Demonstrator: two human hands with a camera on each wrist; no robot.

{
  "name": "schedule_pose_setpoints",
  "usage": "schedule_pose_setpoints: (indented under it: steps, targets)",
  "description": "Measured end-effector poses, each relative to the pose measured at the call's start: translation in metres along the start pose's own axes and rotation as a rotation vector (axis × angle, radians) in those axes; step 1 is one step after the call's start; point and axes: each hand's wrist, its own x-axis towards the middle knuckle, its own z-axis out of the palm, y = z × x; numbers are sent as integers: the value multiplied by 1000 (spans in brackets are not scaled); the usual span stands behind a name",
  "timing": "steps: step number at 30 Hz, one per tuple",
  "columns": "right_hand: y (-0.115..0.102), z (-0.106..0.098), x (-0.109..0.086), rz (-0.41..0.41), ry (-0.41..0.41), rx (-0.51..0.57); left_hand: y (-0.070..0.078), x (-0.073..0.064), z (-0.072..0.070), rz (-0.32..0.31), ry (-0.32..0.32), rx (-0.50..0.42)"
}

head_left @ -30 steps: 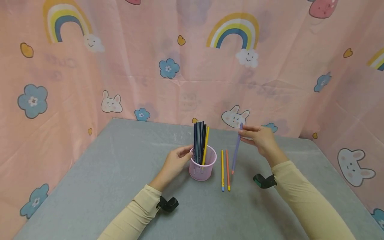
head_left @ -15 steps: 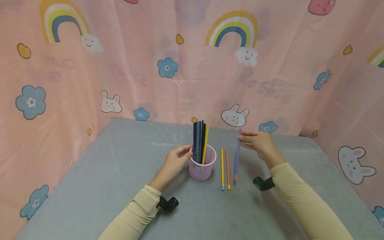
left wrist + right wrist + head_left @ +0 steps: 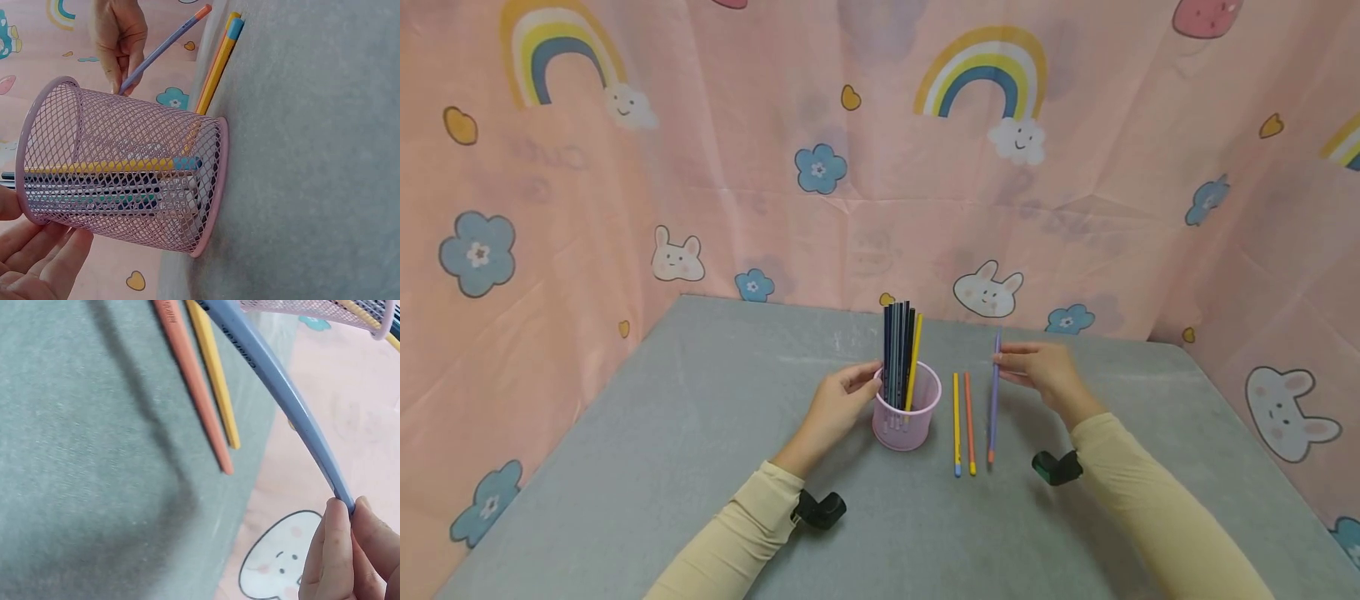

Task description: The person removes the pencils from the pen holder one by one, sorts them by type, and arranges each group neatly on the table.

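Observation:
A pink mesh pencil cup (image 3: 913,433) stands upright on the table, with several dark pencils (image 3: 897,354) and a yellow pencil (image 3: 914,358) leaning in it. My left hand (image 3: 835,412) holds the cup's rim at its left side, thumb and fingers about the edge. Right of the cup, my right hand (image 3: 1047,373) pinches a purple pencil (image 3: 994,408) near its upper end. Its orange-tipped end points down toward me, tilted close above the table. The right wrist view shows thumb and fingertips meeting on the thin end of this pencil (image 3: 281,387).
Between cup and purple pencil, a yellow pencil with a blue end (image 3: 957,425) and an orange pencil with a yellow end (image 3: 970,425) lie side by side on the grey table (image 3: 700,467). A pink patterned cloth (image 3: 880,225) hangs behind the table.
My right hand has come down and nearer with the purple pencil, which now lines up more with the two lying pencils. The left hand and cup have stayed put.

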Motion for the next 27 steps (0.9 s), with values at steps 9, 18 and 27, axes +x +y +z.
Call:
schedule_pose_setpoints:
  steps: [9,18,27]
  targets:
    - [10,4,4,33,-11,-15,1,0,-1,-13,-2,-27]
    - [11,6,5,68,-14,-4,1,1,0,-6,-2,-38]
    - [18,10,11,73,-15,-18,2,0,-1,-12,-10,-48]
